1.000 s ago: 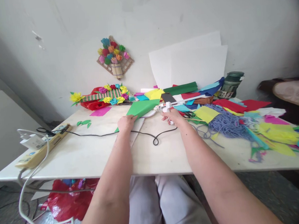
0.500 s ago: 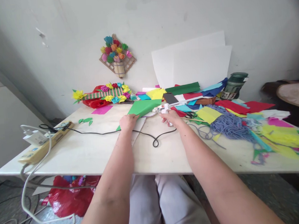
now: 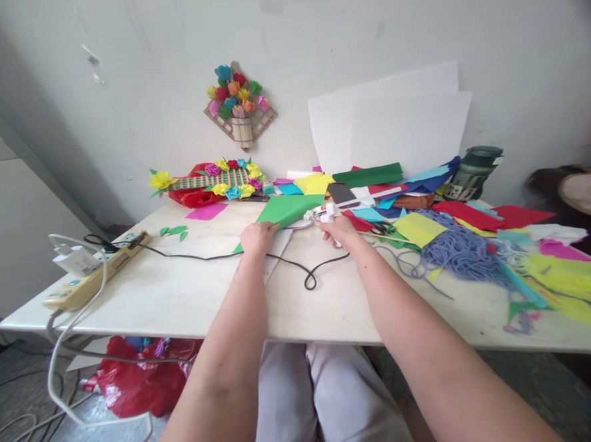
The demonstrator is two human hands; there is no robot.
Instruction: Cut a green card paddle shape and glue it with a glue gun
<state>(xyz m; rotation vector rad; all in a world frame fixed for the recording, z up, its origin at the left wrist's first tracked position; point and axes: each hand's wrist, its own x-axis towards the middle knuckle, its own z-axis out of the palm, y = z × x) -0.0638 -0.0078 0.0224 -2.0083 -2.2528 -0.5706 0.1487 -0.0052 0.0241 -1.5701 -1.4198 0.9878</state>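
Note:
My left hand (image 3: 258,238) is closed on the near edge of a green paper sheet (image 3: 289,209), which slants away across the table. White paper or card partly shows below it. In my right hand (image 3: 342,232) is a white glue gun (image 3: 329,211), with a pale glue stick (image 3: 374,196) jutting from its back toward the upper right. The gun's nozzle points left and lies close to the green sheet's right side; whether they touch I cannot tell. A black cord (image 3: 291,264) loops across the table between my forearms.
A power strip (image 3: 74,292) with a white charger lies at the left. Small green paper leaves (image 3: 174,231) and a flower-trimmed woven piece (image 3: 213,179) sit toward the back left. Scissors (image 3: 383,228), blue-grey yarn (image 3: 460,254), coloured paper and a green jar (image 3: 474,172) crowd the right.
The whole view has shifted slightly, so most things appear a little farther right. Both hands keep their holds on the green sheet and the glue gun, with little visible movement.

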